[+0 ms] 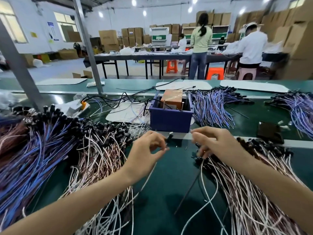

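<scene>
Left hand (149,150) fingers pinch a black connector (169,137) at their tips. Right hand (215,143) fingers curl onto the wire pile (240,184); whether they grip it I cannot tell.

Can't tell what my right hand (215,144) holds, fingers cover it. Left hand (149,150) hides most of the black connector (169,137). Wire pile (33,158) cut off at left & btm edges; cardboard boxes (296,31) top right blurred.
</scene>
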A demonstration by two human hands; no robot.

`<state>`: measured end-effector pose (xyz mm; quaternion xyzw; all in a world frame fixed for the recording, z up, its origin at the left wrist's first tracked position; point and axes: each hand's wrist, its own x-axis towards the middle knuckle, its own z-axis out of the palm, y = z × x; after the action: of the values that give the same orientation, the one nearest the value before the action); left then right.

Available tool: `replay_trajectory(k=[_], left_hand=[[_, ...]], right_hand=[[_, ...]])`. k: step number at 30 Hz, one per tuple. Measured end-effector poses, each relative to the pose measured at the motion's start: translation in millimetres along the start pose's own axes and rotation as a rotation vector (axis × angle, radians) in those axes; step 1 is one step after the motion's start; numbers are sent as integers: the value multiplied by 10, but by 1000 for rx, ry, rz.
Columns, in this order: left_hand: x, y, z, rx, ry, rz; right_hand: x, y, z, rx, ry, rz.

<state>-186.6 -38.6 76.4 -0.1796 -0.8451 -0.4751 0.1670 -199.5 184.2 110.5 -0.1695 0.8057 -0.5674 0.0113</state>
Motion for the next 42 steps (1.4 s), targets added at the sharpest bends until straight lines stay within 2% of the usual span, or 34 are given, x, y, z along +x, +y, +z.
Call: replay_trajectory(k=[1,3,7,10,12,13,17,21,24,26,30,34,37,39,42], left_hand=[[57,126,44,-59,-6,37],[177,330,100,-142,0,68],[435,448,112,-247,32,-5],[541,468,85,-421,-67,-131],[609,474,27,-563,-128,-134],[652,473,-30,-583,-175,-117],[860,444,-241,-756,-533,-99],[1004,307,-299,-1133,-606,-100],[1081,150,-358,-1196,-558,-55],[1136,49,-333,-1204,-434,-94],[1226,-149,-234,-1131,-170,-249],[1252,-278,-170,-1006,-75,-301],[1266,-341,-137,-858,24,-318],[1271,-360,-149,-748,72,-312],[1267,-382,-166,-625,115,-312]], right_hand=[[21,-89,87,135,-42,49],[107,-247,185,217,-20,40],[340,-428,63,330,189,32],[500,-470,-125,374,319,35],[626,-461,-295,387,400,30],[689,-447,-401,384,439,31],[934,-280,-797,306,543,77],[1055,41,-907,154,660,151],[1089,247,-899,65,714,207],[1095,319,-894,-52,648,276],[1114,248,-813,-331,390,416],[1075,-27,-624,-384,209,269],[1023,-192,-424,-351,-112,189],[1039,-191,-237,-441,-344,202],[1135,-87,135,-588,-494,160]])
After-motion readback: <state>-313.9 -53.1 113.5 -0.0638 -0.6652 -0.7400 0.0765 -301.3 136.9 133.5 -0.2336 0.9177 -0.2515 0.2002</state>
